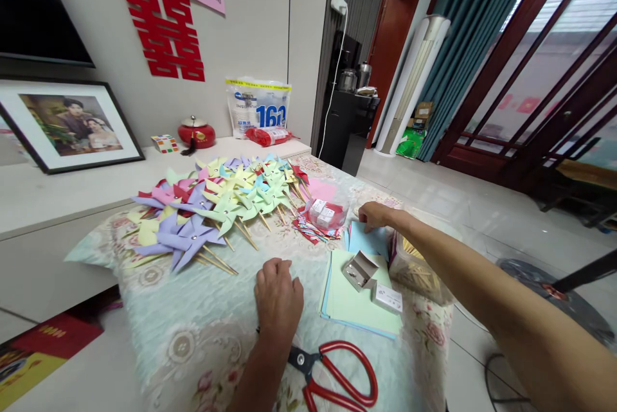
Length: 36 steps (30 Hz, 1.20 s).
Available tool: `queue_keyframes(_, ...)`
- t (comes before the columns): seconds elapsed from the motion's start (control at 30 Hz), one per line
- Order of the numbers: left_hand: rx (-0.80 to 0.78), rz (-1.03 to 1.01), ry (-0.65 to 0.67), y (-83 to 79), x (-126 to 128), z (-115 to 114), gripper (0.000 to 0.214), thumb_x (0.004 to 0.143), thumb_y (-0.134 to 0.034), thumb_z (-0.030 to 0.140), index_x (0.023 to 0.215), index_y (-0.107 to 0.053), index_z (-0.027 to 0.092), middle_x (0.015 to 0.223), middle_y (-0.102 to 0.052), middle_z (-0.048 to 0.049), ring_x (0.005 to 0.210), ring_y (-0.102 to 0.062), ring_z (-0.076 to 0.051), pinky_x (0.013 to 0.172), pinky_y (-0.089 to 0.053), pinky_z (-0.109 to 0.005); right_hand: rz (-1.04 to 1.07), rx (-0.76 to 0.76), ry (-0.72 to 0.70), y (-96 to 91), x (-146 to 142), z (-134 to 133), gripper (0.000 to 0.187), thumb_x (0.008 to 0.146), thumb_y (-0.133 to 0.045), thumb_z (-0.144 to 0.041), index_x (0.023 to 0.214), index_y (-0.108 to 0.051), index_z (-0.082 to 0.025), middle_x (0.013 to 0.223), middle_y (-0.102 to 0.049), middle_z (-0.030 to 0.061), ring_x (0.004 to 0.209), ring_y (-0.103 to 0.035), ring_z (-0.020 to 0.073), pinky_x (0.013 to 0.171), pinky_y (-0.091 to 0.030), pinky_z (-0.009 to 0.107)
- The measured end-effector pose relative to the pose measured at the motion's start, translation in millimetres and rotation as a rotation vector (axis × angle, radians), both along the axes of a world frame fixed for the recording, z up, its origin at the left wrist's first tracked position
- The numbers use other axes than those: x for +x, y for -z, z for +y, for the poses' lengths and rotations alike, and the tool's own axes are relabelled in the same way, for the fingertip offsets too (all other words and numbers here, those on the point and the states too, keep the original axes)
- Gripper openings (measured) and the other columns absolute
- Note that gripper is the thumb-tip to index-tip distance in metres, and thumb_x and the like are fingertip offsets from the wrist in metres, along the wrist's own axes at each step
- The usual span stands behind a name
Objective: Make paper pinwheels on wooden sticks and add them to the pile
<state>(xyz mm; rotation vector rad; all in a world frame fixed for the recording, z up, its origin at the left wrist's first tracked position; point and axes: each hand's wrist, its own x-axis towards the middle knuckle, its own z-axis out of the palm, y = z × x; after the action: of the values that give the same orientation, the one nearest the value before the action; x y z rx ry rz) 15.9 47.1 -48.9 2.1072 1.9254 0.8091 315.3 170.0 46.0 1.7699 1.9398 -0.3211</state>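
My left hand (pixel 277 299) rests knuckles-up on the flowered cloth (pixel 193 335), its fingers curled under with nothing visible in them. My right hand (pixel 373 214) reaches forward and pinches the far edge of a blue paper sheet (pixel 366 240). Just nearer lies a stack of green paper (pixel 351 306) with an open small metal box (pixel 359 270) and a white box (pixel 388 298) on it. Red scissors (pixel 337 376) lie beside my left wrist. Several paper pinwheels (pixel 222 206) on sticks cover the far half of the cloth.
A clear tub (pixel 326 214) holding small white boxes sits beside red paper scraps (pixel 308 232). A container of sticks (pixel 419 267) stands under my right forearm. A framed photo (pixel 67 123), red pot (pixel 196 134) and bag (pixel 258 107) line the shelf. A fan base (pixel 549 286) sits on the floor.
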Motion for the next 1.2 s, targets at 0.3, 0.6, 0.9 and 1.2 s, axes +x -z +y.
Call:
queue_keyframes(0.3,0.009,-0.007,-0.018,-3.7,1,-1,0.027,0.086,-0.058,0.011,0.111,-0.067,0.012,0.117,-0.06,-0.0142,0.107,-0.056,-0.032,0.089,-0.048,-0.044,-0.047,0.016,-0.007,-2.7,-5,-4,0.029,0.097,-0.062,-0.034,0.121,-0.063,-0.018,0.125,-0.064,0.0082,0.106,-0.065,0.0235,0.089,-0.056,0.043)
queue_keyframes(0.6,-0.022,-0.027,-0.008,-4.5,2,-1,0.029,0.086,-0.057,0.011,0.113,-0.067,0.012,0.118,-0.06,-0.0147,0.108,-0.055,-0.033,0.089,-0.048,-0.045,-0.012,0.021,-0.031,-0.9,0,-3,0.029,0.097,-0.062,-0.033,0.12,-0.064,-0.017,0.126,-0.064,0.0082,0.106,-0.065,0.0237,0.089,-0.056,0.043)
queue_keyframes(0.9,-0.007,-0.019,0.004,-2.4,0,0,0.029,0.086,-0.058,0.012,0.113,-0.067,0.012,0.117,-0.06,-0.0148,0.107,-0.056,-0.033,0.088,-0.049,-0.045,0.016,-0.055,-0.036,-3.3,0,-4,0.03,0.096,-0.063,-0.033,0.121,-0.063,-0.016,0.121,-0.065,0.008,0.102,-0.066,0.0229,0.086,-0.057,0.042)
queue_keyframes(1.2,-0.005,-0.025,-0.009,-2.2,1,0,0.028,0.086,-0.057,0.011,0.113,-0.067,0.012,0.116,-0.06,-0.0143,0.108,-0.056,-0.033,0.089,-0.048,-0.046,-0.001,-0.034,-0.043,-1.2,8,0,0.03,0.096,-0.063,-0.034,0.12,-0.064,-0.016,0.122,-0.065,0.0076,0.103,-0.066,0.0236,0.087,-0.057,0.042)
